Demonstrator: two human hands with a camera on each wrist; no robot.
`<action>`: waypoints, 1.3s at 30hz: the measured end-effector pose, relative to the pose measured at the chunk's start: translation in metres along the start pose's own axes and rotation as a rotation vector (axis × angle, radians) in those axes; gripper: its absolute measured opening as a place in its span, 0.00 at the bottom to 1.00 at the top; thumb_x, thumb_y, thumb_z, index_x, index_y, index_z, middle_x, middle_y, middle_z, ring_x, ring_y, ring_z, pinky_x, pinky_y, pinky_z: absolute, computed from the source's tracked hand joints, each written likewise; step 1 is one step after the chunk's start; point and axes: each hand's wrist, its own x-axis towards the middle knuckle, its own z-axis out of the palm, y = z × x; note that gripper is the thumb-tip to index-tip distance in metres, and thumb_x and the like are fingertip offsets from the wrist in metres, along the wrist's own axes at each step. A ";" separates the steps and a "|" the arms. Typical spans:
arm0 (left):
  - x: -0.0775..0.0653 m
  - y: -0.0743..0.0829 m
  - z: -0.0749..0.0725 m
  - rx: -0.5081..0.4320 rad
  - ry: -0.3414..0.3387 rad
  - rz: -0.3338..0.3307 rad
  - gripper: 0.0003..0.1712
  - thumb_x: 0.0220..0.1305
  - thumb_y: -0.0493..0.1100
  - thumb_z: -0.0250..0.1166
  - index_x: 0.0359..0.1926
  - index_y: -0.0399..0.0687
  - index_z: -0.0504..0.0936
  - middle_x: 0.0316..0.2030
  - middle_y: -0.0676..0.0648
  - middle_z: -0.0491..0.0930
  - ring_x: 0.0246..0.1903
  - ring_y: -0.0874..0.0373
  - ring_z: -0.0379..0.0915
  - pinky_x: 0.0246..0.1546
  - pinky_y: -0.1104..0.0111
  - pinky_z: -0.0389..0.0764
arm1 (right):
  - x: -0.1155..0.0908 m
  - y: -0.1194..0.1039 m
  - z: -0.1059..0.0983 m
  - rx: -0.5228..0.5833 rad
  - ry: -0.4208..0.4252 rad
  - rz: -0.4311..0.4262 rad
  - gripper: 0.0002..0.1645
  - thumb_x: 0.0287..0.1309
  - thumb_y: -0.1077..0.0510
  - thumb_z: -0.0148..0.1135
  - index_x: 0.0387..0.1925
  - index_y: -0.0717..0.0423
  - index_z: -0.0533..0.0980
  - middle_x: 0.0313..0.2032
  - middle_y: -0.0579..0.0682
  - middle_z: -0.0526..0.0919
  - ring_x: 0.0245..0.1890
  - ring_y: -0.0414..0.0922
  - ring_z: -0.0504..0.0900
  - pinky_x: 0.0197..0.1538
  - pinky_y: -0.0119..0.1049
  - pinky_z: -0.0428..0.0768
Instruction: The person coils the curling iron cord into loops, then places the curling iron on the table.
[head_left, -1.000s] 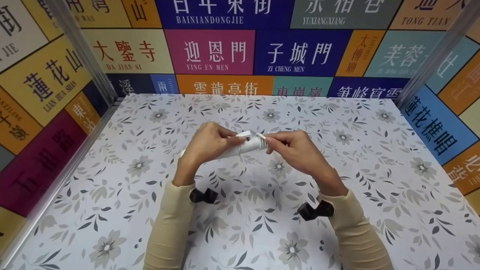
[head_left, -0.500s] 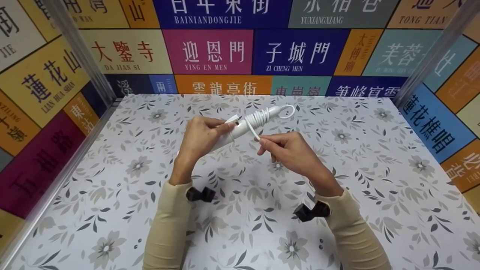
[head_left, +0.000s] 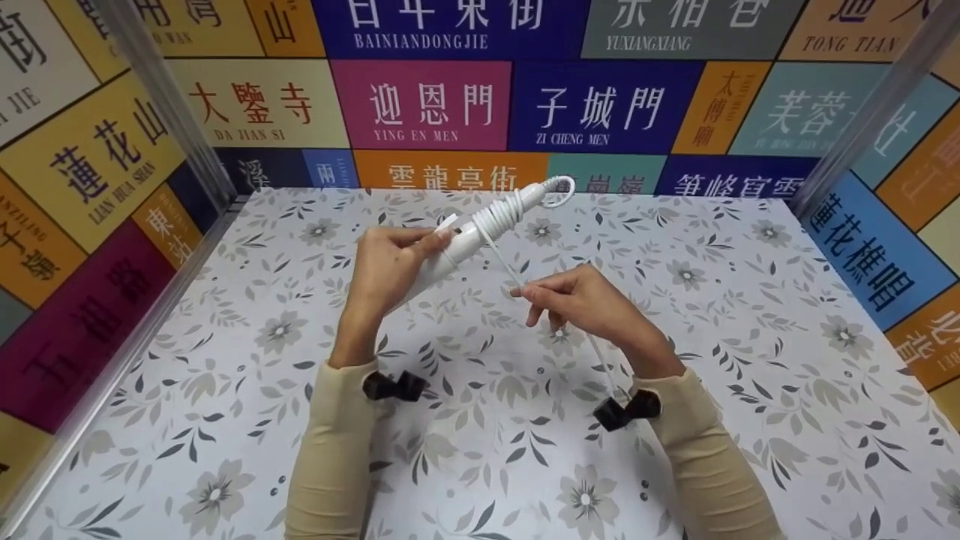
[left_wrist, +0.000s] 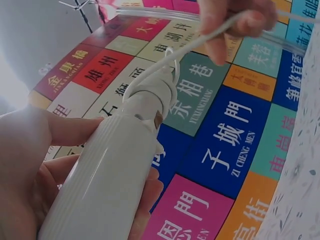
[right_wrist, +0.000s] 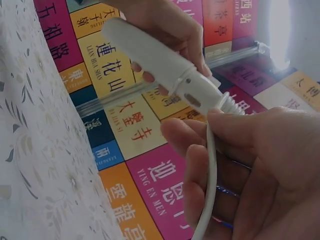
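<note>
A long white wand-shaped appliance (head_left: 442,261), its exact kind unclear, is held tilted above the table, narrow end up and to the right. My left hand (head_left: 384,266) grips its thick body, with the thumb along the top near a small white tab (head_left: 448,223). White cord (head_left: 499,214) is wound in several turns around the narrow part, and a loop of it stands out at the tip. My right hand (head_left: 585,301) pinches the cord between thumb and index finger, below and right of the turns. In the right wrist view, the loose cord (right_wrist: 210,180) runs down past the curled fingers.
A floral-patterned table (head_left: 495,465) lies beneath both hands. Colourful panels with Chinese lettering (head_left: 420,105) stand behind it and at both sides, with clear corner posts (head_left: 855,120). Black wrist-worn cameras (head_left: 628,410) sit at both cuffs.
The appliance has swung upward and left, its tip rising. The right hand has pulled the cord from close at the tip down and away, leaving a straight stretch between turns and fingers.
</note>
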 end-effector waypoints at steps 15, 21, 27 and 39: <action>0.001 -0.004 0.005 -0.030 -0.239 0.131 0.15 0.62 0.48 0.69 0.45 0.45 0.90 0.38 0.41 0.89 0.32 0.52 0.80 0.35 0.64 0.80 | 0.015 0.033 -0.002 -0.076 0.123 0.169 0.30 0.55 0.27 0.65 0.26 0.47 0.89 0.15 0.44 0.83 0.27 0.42 0.73 0.32 0.36 0.65; 0.001 -0.008 0.011 0.000 -0.350 0.152 0.17 0.62 0.51 0.69 0.47 0.47 0.89 0.38 0.42 0.89 0.30 0.53 0.80 0.33 0.65 0.80 | 0.017 0.035 -0.004 0.005 0.200 0.116 0.20 0.58 0.40 0.69 0.20 0.48 0.82 0.16 0.43 0.78 0.22 0.42 0.70 0.33 0.35 0.69; -0.001 -0.012 0.014 0.042 -0.483 0.190 0.17 0.61 0.53 0.68 0.47 0.51 0.90 0.36 0.46 0.89 0.28 0.54 0.80 0.31 0.65 0.80 | 0.014 0.024 -0.004 0.084 0.289 0.017 0.09 0.57 0.66 0.63 0.24 0.67 0.82 0.16 0.38 0.78 0.19 0.38 0.72 0.28 0.29 0.72; -0.003 -0.010 0.015 0.175 -0.634 0.295 0.16 0.57 0.54 0.74 0.41 0.50 0.91 0.30 0.51 0.90 0.22 0.59 0.77 0.26 0.70 0.77 | 0.003 0.017 -0.014 0.089 0.194 0.126 0.18 0.45 0.44 0.80 0.31 0.53 0.89 0.25 0.44 0.87 0.25 0.40 0.79 0.32 0.32 0.79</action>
